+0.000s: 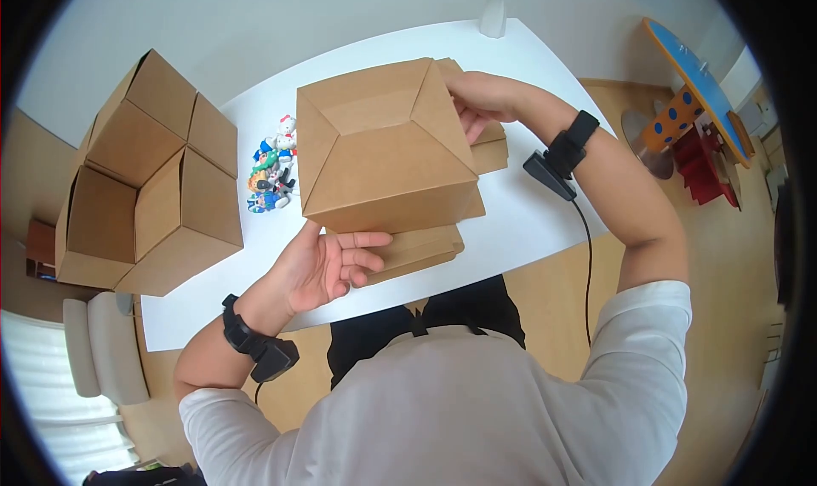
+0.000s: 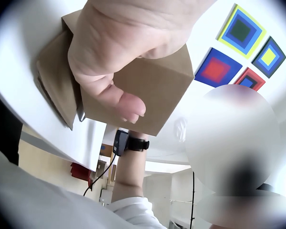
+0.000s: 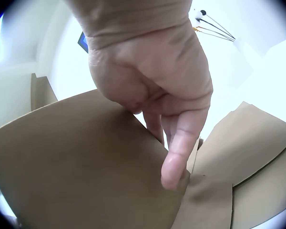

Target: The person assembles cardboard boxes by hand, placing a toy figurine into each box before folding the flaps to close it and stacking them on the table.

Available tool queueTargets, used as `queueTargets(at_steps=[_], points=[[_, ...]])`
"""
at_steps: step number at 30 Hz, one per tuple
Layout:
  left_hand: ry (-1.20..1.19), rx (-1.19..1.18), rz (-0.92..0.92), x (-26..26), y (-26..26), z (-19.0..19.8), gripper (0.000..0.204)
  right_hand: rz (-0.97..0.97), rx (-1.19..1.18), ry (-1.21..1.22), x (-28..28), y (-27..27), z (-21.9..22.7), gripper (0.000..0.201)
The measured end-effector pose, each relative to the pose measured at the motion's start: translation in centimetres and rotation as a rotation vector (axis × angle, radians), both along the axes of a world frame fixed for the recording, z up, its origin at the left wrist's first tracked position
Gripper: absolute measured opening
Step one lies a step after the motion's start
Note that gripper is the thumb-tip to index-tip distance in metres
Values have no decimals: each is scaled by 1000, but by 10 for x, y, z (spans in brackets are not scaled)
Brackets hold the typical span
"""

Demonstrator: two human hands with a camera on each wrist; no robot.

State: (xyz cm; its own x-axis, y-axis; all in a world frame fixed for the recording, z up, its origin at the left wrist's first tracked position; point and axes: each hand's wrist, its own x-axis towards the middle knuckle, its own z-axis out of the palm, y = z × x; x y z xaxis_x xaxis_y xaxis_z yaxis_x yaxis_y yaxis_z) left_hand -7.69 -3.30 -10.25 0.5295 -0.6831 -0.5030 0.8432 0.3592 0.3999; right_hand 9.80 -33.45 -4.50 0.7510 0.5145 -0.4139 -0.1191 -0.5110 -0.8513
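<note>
A brown cardboard box (image 1: 391, 171) is in front of me in the head view, its upper panel sunken with diagonal creases. At the box's near left corner is my left hand (image 1: 323, 269), palm turned up, fingers loosely bent along the near side and thumb mostly hidden. In the left wrist view these fingers (image 2: 128, 105) overlap a box side. My right hand (image 1: 487, 101) touches the far right edge, its fingers reaching down beside the wall. The right wrist view shows a finger (image 3: 176, 157) extended downward at the box's corner. Flattened cardboard (image 1: 417, 252) lies under and around the box.
Left of the box, several small figurines (image 1: 272, 167) are grouped on the white table (image 1: 528, 69). A larger partitioned cardboard box (image 1: 153, 180) stands at the table's left end. A white vase (image 1: 493, 16) is near the back edge. A cable (image 1: 587, 265) hangs from the right wrist.
</note>
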Motion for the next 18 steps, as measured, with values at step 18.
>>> queueTargets(at_steps=[18], points=[[-1154,675,539,89,-10,45,55,-497,823,-768,-7,-1,30,38]])
